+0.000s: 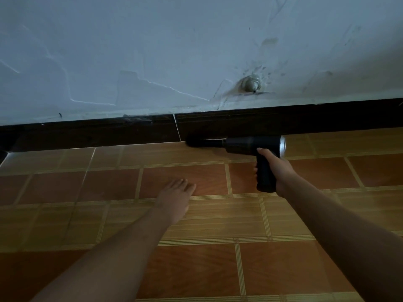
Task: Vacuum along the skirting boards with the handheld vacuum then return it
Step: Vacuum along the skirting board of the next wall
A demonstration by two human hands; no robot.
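A black pistol-shaped handheld vacuum (250,144) with a silver rear cap lies level just above the floor. Its brush nozzle (193,141) touches the foot of the dark skirting board (109,132), right beside a pale joint in the board. My right hand (275,168) grips the vacuum's handle from the right, thumb up along the body. My left hand (176,197) rests flat on the tiled floor (185,216), fingers straight and pointing towards the wall, below and left of the nozzle.
The skirting board runs the full width of the view under a cracked, stained pale wall (152,51). A small round fitting (251,83) sticks out of the wall just above the board. Orange and yellow tiles fill the foreground.
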